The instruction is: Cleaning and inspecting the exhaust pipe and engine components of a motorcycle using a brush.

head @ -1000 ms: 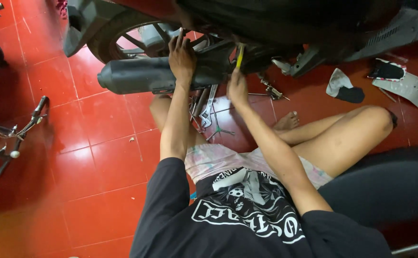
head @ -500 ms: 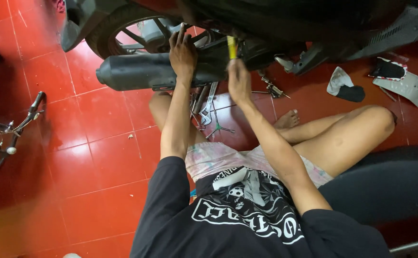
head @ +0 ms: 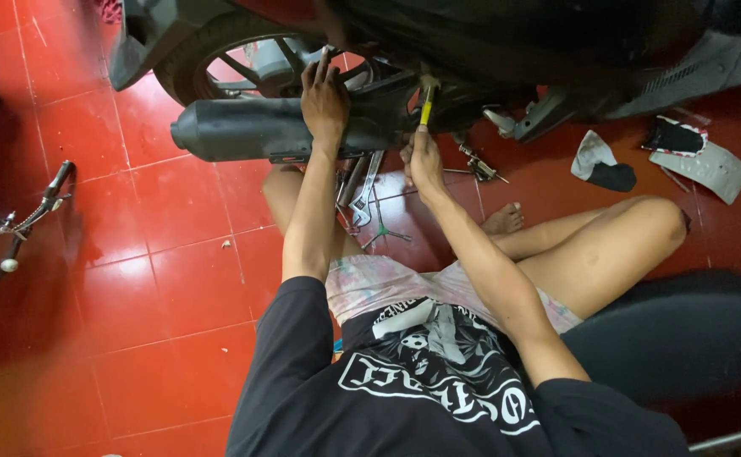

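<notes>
**A:** Two-handed going at it? Starting nearest, please.

**B:** Sitting low on the red tiled floor (head: 133,254), folding bare legs out to the right, reaching both arms forward under a motorcycle.

**A:** Passing anything on the way out?

**B:** Passing loose wrenches (head: 363,190), lying on the tiles beyond the knees and just short of the machine.

**A:** Doing what with the right?

**B:** Closing the right hand (head: 425,161) round the lower end of a yellow-handled tool (head: 425,108). Pointing it straight up into the dark underside, just right of the exhaust. Hiding its tip up there, so not telling what it is meeting.

**A:** And with the left?

**B:** Laying the left hand (head: 324,101) flat and open over the black exhaust muffler (head: 243,129). Stretching the fingers up toward the wheel, bracing rather than clasping anything.

**A:** Judging how that tool handles?

**B:** Judging it light and stiff, and probably grippy on the yellow sleeve. Taking it low on the handle, as now, seeming right for leverage. Possibly slipping if gripped with greasy fingers.

**A:** Seeing anything further off?

**B:** Looking past the muffler to the spoked rear wheel (head: 218,59). Spotting a crumpled rag (head: 603,165) and a grey panel (head: 709,169) well apart on the right.
</notes>
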